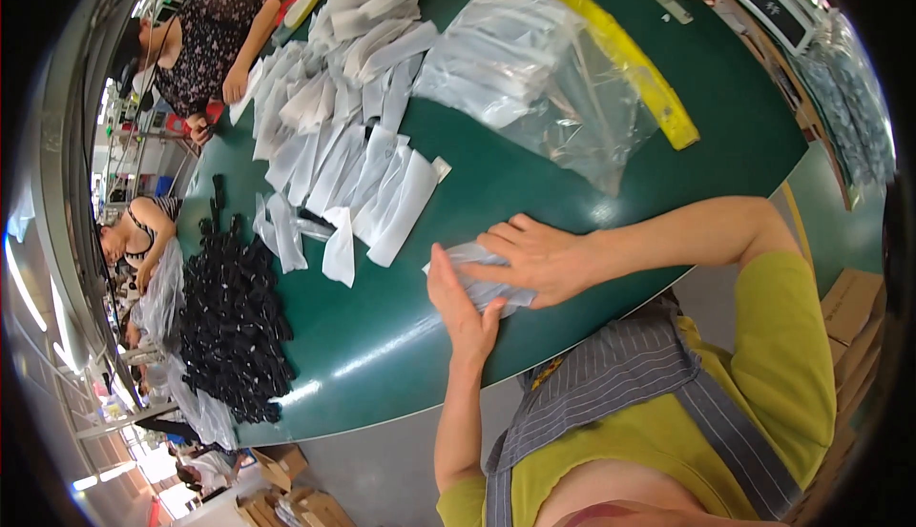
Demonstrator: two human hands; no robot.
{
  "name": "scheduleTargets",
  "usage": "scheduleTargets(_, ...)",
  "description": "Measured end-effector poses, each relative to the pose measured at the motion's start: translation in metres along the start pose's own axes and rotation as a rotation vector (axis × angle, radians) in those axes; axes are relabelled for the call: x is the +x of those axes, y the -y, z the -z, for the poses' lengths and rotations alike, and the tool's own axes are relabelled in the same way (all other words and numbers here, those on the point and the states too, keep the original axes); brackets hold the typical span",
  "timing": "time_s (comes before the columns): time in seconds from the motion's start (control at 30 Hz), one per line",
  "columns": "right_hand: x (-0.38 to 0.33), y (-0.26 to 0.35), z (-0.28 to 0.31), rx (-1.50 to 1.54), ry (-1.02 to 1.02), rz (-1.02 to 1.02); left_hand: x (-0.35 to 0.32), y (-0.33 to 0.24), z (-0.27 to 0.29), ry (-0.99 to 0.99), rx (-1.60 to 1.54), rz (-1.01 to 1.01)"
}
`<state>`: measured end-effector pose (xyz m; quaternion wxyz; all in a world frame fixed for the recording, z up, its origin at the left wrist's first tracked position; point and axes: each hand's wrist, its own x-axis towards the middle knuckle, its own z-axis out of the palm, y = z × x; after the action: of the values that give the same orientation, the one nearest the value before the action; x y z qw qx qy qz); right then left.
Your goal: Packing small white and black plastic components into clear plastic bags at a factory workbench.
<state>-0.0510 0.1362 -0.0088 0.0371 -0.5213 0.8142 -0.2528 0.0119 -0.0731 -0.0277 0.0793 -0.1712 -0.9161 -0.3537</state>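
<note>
A translucent plastic pouch (489,284) lies at the near edge of the green table, between my two hands. My left hand (463,306) holds its left side, thumb toward the pouch and the other fingers along its end. From the right, my right hand (546,258) reaches over the pouch, gripping it with one finger stretched across its top. What is inside the pouch cannot be made out. Just beyond my hands, to the left, spreads a large pile of whitish, filled pouches (396,207).
A heap of black coiled cables (234,322) covers the table's left end. A large clear bag of packets (515,60) lies farther back, beside a curved-looking yellow strip (620,45). Co-workers (205,50) sit along the far left side. Cardboard boxes (849,308) stand at right.
</note>
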Motion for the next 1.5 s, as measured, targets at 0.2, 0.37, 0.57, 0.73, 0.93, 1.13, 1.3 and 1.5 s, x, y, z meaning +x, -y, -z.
scheduleTargets(0.2,-0.077,0.035,0.035,0.193,-0.049,-0.263,0.046,-0.071,0.008,-0.118,-0.142,-0.053)
scheduleTargets(0.37,-0.173,0.069,0.127,0.406,-0.217,-0.709,0.114,-0.141,-0.040,-0.205,-0.083,-0.326)
scheduleTargets(0.57,-0.161,0.019,0.110,0.308,-0.447,-0.929,0.136,-0.122,-0.064,-0.133,-0.001,-0.304)
scheduleTargets(0.73,-0.092,-0.076,0.074,-0.153,-0.482,-0.756,0.146,-0.139,-0.051,-0.232,-0.019,-0.577)
scheduleTargets(0.93,-0.056,-0.126,0.061,-0.395,-0.403,-0.845,0.141,-0.110,-0.050,-0.235,-0.012,-0.574)
scheduleTargets(1.13,-0.068,-0.123,0.068,-0.403,-0.371,-0.959,0.131,-0.101,-0.046,-0.132,-0.076,-0.628)
scheduleTargets(1.3,-0.077,-0.093,0.071,-0.535,-0.323,-0.682,0.135,-0.084,-0.020,-0.125,-0.132,-0.486)
scheduleTargets(1.5,-0.044,0.001,0.181,0.593,0.204,-0.329,0.079,0.040,0.013,-0.225,0.490,0.106)
